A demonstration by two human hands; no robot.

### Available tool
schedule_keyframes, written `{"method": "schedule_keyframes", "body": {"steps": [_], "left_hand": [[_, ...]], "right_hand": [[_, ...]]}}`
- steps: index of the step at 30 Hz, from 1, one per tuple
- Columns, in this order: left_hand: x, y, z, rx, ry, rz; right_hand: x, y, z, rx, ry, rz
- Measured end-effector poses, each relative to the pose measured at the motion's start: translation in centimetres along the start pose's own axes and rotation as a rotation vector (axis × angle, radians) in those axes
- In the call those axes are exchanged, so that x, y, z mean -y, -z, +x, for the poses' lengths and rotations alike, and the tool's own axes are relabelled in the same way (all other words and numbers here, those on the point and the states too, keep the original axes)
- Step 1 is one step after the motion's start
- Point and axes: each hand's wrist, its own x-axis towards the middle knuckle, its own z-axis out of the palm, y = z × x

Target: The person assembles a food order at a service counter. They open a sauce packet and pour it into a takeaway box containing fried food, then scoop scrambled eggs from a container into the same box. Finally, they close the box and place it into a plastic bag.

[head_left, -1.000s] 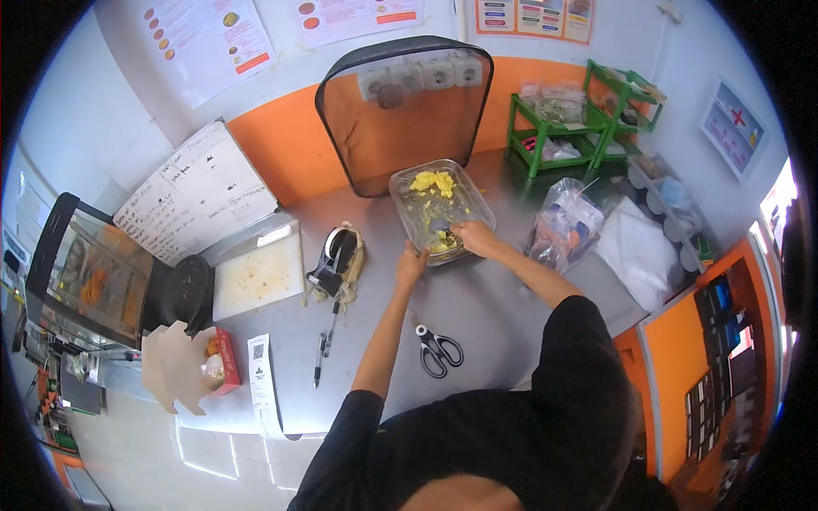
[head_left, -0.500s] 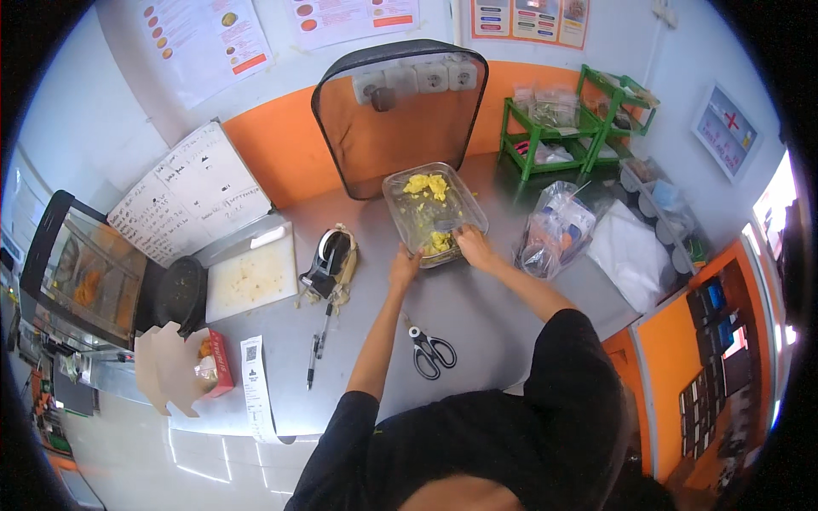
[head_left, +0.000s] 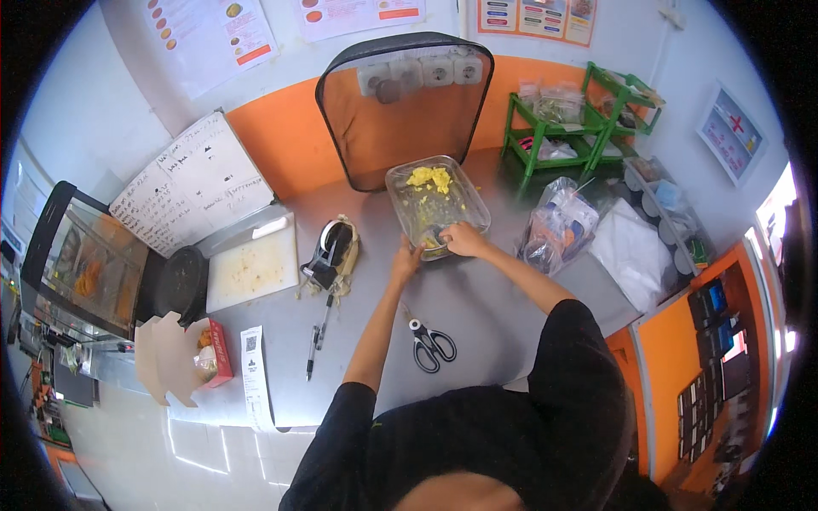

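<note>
A clear rectangular container sits on the steel counter in front of me. Crumbly yellow food is heaped at its far end, with smears and bits over the bottom and a little more near my hands. My left hand grips the container's near left corner. Over the near end, my right hand is closed around a small grey utensil, whose exact kind is hidden by the fingers. Toward me on the counter lie black-handled scissors, touched by neither hand.
Left are a tape dispenser, pen, cutting board with a white-handled knife, receipt and open food box. A mesh cover stands behind; plastic bags and green racks are right.
My right hand has moved slightly left and toward me with the utensil, closer to my left hand. Less yellow food shows at the near end. The whole view has shifted a little.
</note>
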Motion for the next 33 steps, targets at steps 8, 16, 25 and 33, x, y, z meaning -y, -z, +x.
{"method": "schedule_keyframes", "body": {"steps": [8, 16, 25, 33], "left_hand": [[-0.4, 0.5, -0.9, -0.144, -0.129, 0.166], [-1.2, 0.3, -0.8, -0.062, -0.075, 0.279], [-2.0, 0.5, 0.0, -0.007, -0.059, 0.359], [-2.3, 0.7, -1.7, 0.026, 0.053, 0.408]], "right_hand": [[0.6, 0.0, 1.4, 0.068, -0.528, 0.927], [-2.0, -1.6, 3.3, 0.103, -0.558, 0.959], [-5.4, 0.4, 3.6, 0.494, -0.703, 1.449], [-4.2, 0.5, 0.2, 0.248, -1.006, 1.793]]}}
